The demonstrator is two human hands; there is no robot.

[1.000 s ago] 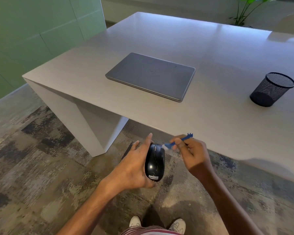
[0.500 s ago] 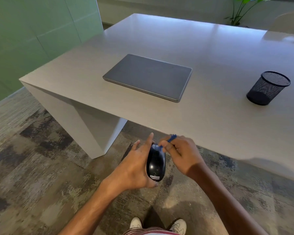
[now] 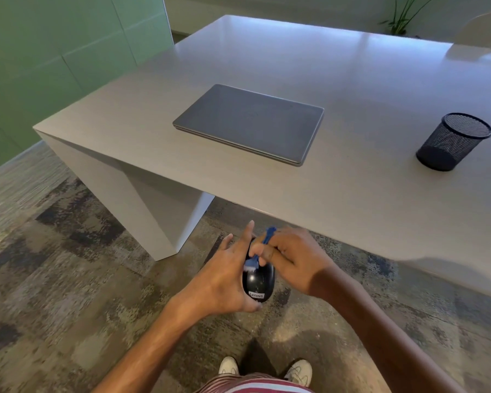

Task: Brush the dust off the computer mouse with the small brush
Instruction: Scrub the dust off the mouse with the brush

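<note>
Standing at the near edge of a pale grey table point(image 3: 352, 194), the person works with both hands held in the air over a mottled carpet point(image 3: 68, 279), low in the head view, at about 6 o'clock from the picture's middle. The left hand point(image 3: 224, 282) cups a glossy black computer mouse point(image 3: 260, 282) from its left side, thumb wrapped under the near end and forefinger stretched straight out toward 12 o'clock past the mouse's far end; the mouse is clasped off the table, its logo label facing up at the near end. The right hand point(image 3: 292, 259) sits just at 2 o'clock from the mouse, fingers pinched tight around a small blue brush point(image 3: 260, 249). The brush handle slants up toward 1 o'clock, its blue tip showing above the knuckles, while the pale bristle end touches the mouse's top on the left side, close to the left hand's fingers. On the table, a closed grey laptop point(image 3: 250, 123) lies flat at about 12 o'clock from the hands, well apart from them. A black mesh pen cup point(image 3: 454, 143) stands upright at roughly 2 o'clock, well apart from the laptop. A green wall point(image 3: 54, 52) fills the 10 o'clock corner, and a green plant point(image 3: 403, 15) shows at the far edge near 1 o'clock. Two white shoes point(image 3: 298, 371) and a striped garment point(image 3: 253, 385) show at the bottom edge.
</note>
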